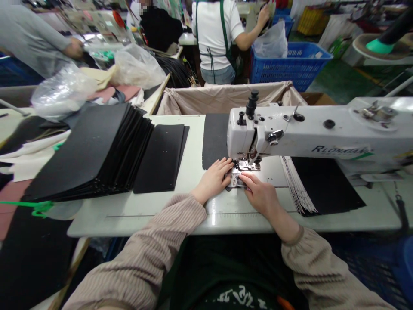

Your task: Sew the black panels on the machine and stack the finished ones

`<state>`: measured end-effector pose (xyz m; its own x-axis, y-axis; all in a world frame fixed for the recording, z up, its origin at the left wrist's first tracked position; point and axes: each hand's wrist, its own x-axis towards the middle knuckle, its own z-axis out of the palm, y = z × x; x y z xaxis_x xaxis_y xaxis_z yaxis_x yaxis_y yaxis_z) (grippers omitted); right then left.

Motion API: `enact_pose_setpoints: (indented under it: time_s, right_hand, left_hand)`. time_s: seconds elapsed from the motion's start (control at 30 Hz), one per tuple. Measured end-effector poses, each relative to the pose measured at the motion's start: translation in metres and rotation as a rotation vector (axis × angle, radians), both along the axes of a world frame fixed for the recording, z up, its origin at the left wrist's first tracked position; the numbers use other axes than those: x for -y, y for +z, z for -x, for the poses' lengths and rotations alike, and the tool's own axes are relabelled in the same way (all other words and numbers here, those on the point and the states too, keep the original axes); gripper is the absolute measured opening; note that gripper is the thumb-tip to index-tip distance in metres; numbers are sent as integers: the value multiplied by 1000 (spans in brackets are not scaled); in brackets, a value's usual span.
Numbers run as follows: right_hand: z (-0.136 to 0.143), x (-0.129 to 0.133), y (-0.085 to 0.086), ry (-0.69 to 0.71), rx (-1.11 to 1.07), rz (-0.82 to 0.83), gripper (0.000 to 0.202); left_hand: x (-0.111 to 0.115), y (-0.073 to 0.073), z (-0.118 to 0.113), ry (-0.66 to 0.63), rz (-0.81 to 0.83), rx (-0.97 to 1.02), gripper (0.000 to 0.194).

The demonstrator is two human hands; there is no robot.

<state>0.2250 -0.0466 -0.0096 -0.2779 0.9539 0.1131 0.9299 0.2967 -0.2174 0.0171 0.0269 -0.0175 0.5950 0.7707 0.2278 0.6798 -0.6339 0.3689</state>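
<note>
A white sewing machine (287, 133) stands over the pale table, its lamp lighting the metal needle plate. My left hand (214, 177) lies flat just left of the presser foot, fingers stretched forward, their tips by the front edge of a black panel (214, 137). In front of the needle area, my right hand (264, 196) is closed, with thumb and index finger together at the bright metal plate (236, 180). Whatever those fingers hold, if anything, is too small to make out.
Left on the table (190, 215) are a thick stack of black panels (87, 146) and a smaller black pile (159, 157). Light-edged black panels (325, 185) lie under the machine arm. Behind are a cloth-lined bin (200, 99), a blue crate (287, 64) and co-workers.
</note>
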Motion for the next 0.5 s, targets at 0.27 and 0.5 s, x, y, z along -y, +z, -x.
enact_pose_setpoints:
  time_s: [0.27, 0.5]
  right_hand:
    - [0, -1, -2, -14, -32, -10, 48]
    - [1, 1, 1, -30, -40, -13, 46]
  left_hand:
    - [1, 0, -2, 2, -15, 4, 43]
    - [-3, -5, -3, 105, -32, 51, 54]
